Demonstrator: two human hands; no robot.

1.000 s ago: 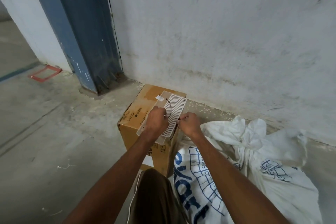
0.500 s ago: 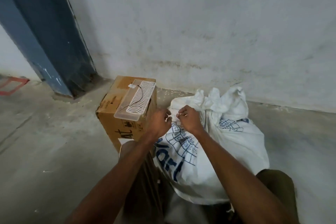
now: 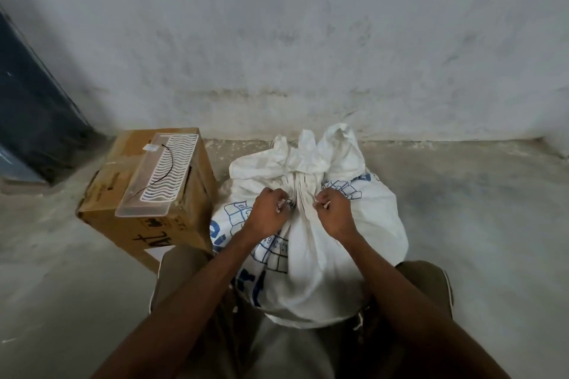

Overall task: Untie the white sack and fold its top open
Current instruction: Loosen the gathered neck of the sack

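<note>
A full white sack [image 3: 320, 258] with blue print stands on the floor between my knees, its neck bunched and tied, the loose top flaring above the knot. My left hand [image 3: 267, 209] is curled at the left of the tied neck and pinches a thin pale string end. My right hand [image 3: 334, 212] is curled at the right of the neck and pinches the other end of the tie string [image 3: 323, 204]. The knot itself is mostly hidden between my fists.
A cardboard box [image 3: 160, 218] stands just left of the sack, with a clear plastic tray [image 3: 160, 175] bearing white wavy lines and a black wire on top. A grey wall runs close behind. A dark blue column [image 3: 27, 108] rises at far left. Bare concrete floor lies to the right.
My hands left the tray on the box and moved right onto the sack's tied neck. The view swung right, so the sack now sits centred.
</note>
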